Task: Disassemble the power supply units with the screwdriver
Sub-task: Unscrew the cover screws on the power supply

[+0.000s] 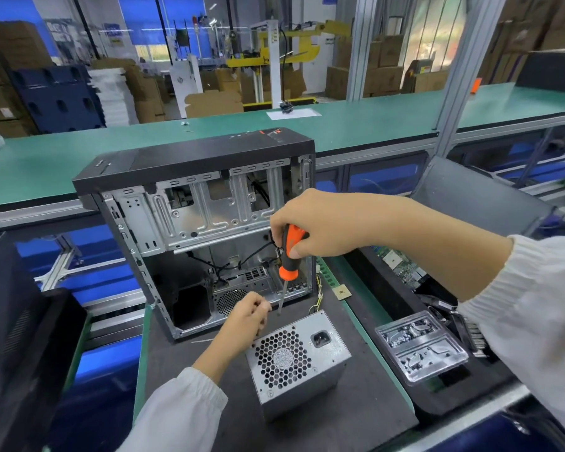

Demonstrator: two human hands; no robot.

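PSU: silver power supply unit [299,360] sits on the dark mat [356,415], just in front of the open case, fan grille & power socket facing the camera, tilted a bit. A bundle of yellow/black wires [317,298] shows behind its far corner.

Screwdriver: orange-and-black screwdriver [289,256] held near upright, shaft pointing down; tip sits at the PSU's far top edge (contact too small to tell).

R hand: right hand [310,223] comes in from the right, fingers & thumb curled round the top of the screwdriver handle, firm grip.

L hand: left hand [247,313] is beside the shaft's lower end, at the PSU's far-left corner; fingertips bunched together as if pinching sth small, but can't tell what, if anything, is between them.

Case: black PC tower case [193,223] stands upright w/ side panel off, bare metal drive cage above, loose black cables inside, empty bay at lower left.

Right of mat: clear plastic tray [421,347] w/ two compartments holding small metal parts; circuit board [402,265] further back; small square chip [341,292] near the case's right foot.

Bkgd: long green bench [372,125] w/ a white sheet [292,114] on it, cardboard boxes beyond.
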